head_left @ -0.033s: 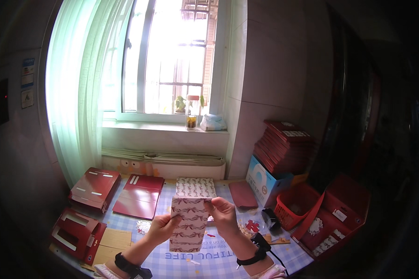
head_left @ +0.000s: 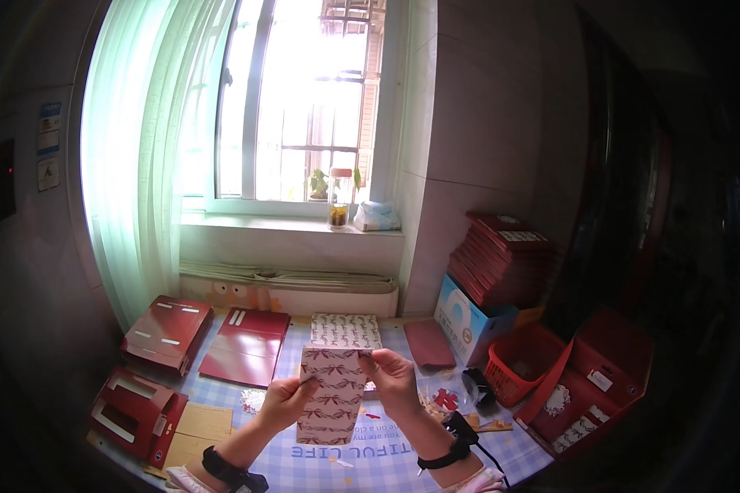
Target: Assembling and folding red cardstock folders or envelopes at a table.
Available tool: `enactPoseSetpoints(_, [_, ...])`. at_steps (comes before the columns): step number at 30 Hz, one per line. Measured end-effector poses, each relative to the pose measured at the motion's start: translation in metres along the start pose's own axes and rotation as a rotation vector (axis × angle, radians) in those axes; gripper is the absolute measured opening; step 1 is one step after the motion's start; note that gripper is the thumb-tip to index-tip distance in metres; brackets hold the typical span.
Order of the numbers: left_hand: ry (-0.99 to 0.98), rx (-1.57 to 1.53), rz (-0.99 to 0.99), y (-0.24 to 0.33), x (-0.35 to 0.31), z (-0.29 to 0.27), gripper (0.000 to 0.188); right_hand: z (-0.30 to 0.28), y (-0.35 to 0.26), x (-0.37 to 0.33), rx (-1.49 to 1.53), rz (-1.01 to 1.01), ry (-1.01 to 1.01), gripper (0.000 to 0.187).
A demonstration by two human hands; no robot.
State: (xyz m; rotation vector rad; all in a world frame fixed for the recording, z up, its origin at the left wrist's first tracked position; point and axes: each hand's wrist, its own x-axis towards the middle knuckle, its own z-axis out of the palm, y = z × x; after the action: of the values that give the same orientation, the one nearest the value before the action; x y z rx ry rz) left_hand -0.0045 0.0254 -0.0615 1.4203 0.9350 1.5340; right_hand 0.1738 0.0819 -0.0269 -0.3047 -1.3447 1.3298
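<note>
Between my two hands hangs a white sheet of patterned paper (head_left: 334, 398) with rows of dark red bows. My left hand (head_left: 289, 403) pinches its left edge, thumb on the front. At the upper right corner, my right hand (head_left: 395, 380) grips the same sheet with its fingers closed. The sheet is held above a blue checked tablecloth (head_left: 263, 448). Just beyond it lies a stack of similar bow-patterned paper (head_left: 345, 329), partly covered by the held sheet. Dark bands circle both my wrists.
Dark red folded boxes (head_left: 168, 333) and flat red card sheets (head_left: 245, 345) are at left. On the right stand a red basket (head_left: 518, 374), an open red box (head_left: 592, 378), and a blue-white carton (head_left: 466, 324) beside stacked red boxes (head_left: 501, 259). Small red pieces (head_left: 446, 400) lie near my right hand.
The held sheet has shifted very slightly left, along with my hands. My grip on it is the same.
</note>
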Motion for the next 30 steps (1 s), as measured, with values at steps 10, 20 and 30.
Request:
enactPoseSetpoints(10, [0.201,-0.147,0.154,0.003,0.009,-0.008,0.029,0.009,0.020,-0.008,-0.320,0.126,-0.143,0.020])
enactPoseSetpoints(20, [-0.210,-0.191,0.031,0.007,0.005,0.004,0.027,0.006,0.014,-0.005,-0.494,-0.092,0.098,0.022])
enactPoseSetpoints(30, [-0.028,-0.322,-0.018,0.002,0.006,0.001,0.021,0.020,0.011,-0.011,-0.868,-0.228,0.091,0.016])
